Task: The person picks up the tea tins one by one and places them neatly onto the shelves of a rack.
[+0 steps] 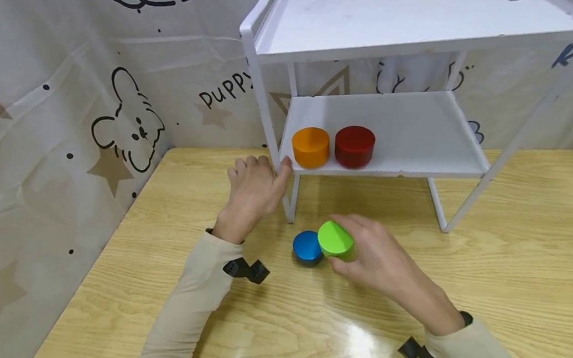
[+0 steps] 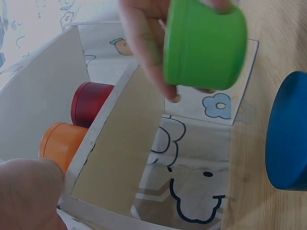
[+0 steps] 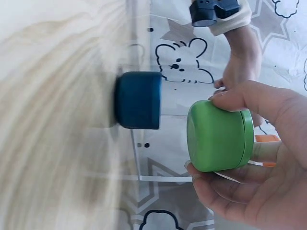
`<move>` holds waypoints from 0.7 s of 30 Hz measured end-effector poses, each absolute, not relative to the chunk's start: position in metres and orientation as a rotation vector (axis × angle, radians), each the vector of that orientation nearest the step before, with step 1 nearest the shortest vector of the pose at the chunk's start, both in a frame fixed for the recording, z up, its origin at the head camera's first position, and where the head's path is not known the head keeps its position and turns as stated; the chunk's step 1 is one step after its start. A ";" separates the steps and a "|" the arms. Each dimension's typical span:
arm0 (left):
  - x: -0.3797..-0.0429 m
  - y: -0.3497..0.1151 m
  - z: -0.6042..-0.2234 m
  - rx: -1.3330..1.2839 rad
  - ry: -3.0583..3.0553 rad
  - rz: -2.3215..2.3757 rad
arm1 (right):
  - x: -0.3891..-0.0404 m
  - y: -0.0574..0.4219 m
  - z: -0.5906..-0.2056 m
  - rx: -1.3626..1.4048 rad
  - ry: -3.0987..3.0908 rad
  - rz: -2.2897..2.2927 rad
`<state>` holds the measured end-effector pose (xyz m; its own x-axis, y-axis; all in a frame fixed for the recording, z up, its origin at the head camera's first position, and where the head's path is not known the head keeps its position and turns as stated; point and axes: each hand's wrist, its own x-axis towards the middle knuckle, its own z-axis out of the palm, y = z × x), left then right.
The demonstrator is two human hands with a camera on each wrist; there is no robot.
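A round green tin [image 1: 336, 240] is pinched between the thumb and fingers of my right hand [image 1: 378, 257], held up off the tabletop. Just left of it in the head view stands a blue tin [image 1: 308, 247] on the table. My left hand [image 1: 253, 190] grips the white shelf rack [image 1: 392, 170] at its left front post, thumb by the lower shelf's corner. On that shelf, near the thumb, sits an orange tin [image 1: 311, 147] with a dark red tin [image 1: 354, 147] to its right. The right wrist view shows the green tin's lid side facing the palm.
The rack's upper shelf [image 1: 402, 20] overhangs the lower one, and its thin legs stand on the wooden table [image 1: 159, 281]. Behind and to the left hangs a patterned cloth [image 1: 26, 183]. Each wrist carries a small black camera.
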<state>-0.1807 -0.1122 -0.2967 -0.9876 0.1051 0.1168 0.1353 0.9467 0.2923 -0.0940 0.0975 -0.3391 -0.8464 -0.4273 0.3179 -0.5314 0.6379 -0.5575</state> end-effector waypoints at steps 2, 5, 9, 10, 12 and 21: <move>-0.180 -0.113 -0.297 -0.186 -2.996 -0.465 | -0.095 0.097 -0.337 0.808 -2.687 0.994; -0.180 -0.113 -0.297 -0.188 -2.993 -0.474 | -0.096 0.097 -0.336 0.808 -2.689 0.983; -0.180 -0.113 -0.297 -0.182 -2.992 -0.476 | -0.098 0.099 -0.330 0.820 -2.700 0.970; -0.180 -0.113 -0.297 -0.184 -2.994 -0.477 | -0.098 0.099 -0.328 0.823 -2.706 0.966; -0.180 -0.112 -0.297 -0.192 -3.000 -0.477 | -0.099 0.100 -0.323 0.837 -2.714 0.958; -0.181 -0.112 -0.297 -0.193 -3.006 -0.459 | -0.101 0.105 -0.290 0.863 -2.702 0.956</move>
<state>-0.1808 -0.1124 -0.2975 -0.9875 0.1108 0.1118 0.1391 0.9467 0.2906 -0.1007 0.1045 -0.2903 -0.8237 -0.4705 0.3165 -0.5649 0.6319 -0.5307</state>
